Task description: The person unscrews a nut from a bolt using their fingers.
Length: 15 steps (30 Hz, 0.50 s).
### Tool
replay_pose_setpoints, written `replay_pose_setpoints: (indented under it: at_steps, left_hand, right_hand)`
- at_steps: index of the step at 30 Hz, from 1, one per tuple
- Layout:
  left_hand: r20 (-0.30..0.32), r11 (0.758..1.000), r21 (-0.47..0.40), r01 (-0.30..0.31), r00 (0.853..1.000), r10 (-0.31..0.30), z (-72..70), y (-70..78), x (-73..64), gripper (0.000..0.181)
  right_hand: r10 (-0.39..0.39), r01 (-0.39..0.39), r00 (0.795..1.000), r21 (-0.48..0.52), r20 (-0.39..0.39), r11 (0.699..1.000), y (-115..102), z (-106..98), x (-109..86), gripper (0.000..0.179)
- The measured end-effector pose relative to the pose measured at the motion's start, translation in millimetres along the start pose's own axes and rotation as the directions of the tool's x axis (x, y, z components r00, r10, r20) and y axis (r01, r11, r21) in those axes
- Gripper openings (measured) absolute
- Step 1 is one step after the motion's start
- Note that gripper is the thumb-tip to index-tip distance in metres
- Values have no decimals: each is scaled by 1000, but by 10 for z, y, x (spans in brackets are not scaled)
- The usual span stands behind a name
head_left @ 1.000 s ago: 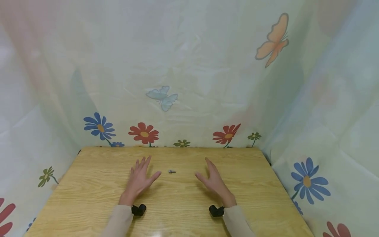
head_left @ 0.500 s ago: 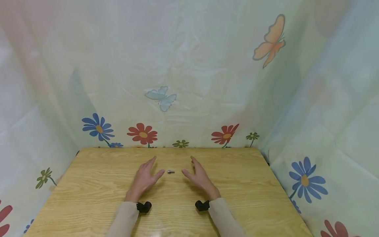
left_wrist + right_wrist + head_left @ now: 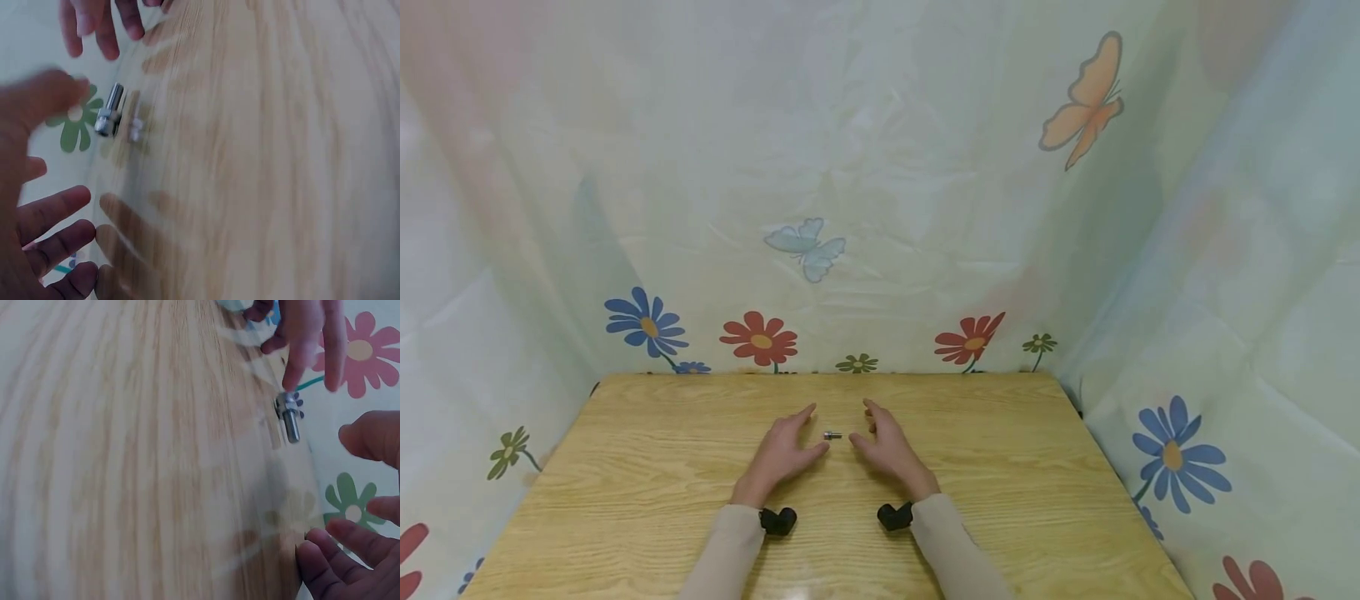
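A small silver bolt (image 3: 832, 435) lies on the wooden table, its thicker head towards the left hand. In the left wrist view a nut-like collar sits on the shank of the bolt (image 3: 109, 116) near the head. My left hand (image 3: 781, 452) is just left of it, with fingers spread and the thumb close to the head end. On the other side my right hand (image 3: 888, 448) faces it, thumb apart from the fingers and near the shank end. Neither hand appears to touch the bolt (image 3: 289, 417) or hold anything.
The light wood table (image 3: 647, 467) has its far edge against a hanging cloth (image 3: 880, 167) printed with flowers and butterflies. More of this cloth hangs at the left and right sides. Black wrist cameras (image 3: 778, 522) sit at both cuffs.
Both hands have moved inward towards the bolt, the right hand leftward and the left hand rightward. The bolt lies in the same place on the table.
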State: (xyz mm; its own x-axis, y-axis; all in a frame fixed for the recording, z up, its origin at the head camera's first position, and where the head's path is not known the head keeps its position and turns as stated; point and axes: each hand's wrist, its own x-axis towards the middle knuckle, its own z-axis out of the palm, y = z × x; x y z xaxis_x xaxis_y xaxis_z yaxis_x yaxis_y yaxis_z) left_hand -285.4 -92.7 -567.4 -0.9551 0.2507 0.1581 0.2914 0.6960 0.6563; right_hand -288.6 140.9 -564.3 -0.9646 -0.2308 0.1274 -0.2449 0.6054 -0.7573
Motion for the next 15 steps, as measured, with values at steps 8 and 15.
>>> replay_pose_setpoints:
  at_steps: [8, 15]
  left_hand:
    - [-51, 996, 27, -87, 995, 89, 94, 15, 69, 55]
    - [-122, 996, 42, -83, 989, 88, 190, 20, 74, 33]
  right_hand:
    - [-44, 46, 999, -56, 24, 997, -75, 117, 56, 64]
    - [-80, 80, 997, -109, 2, 991, -118, 200, 45, 46]
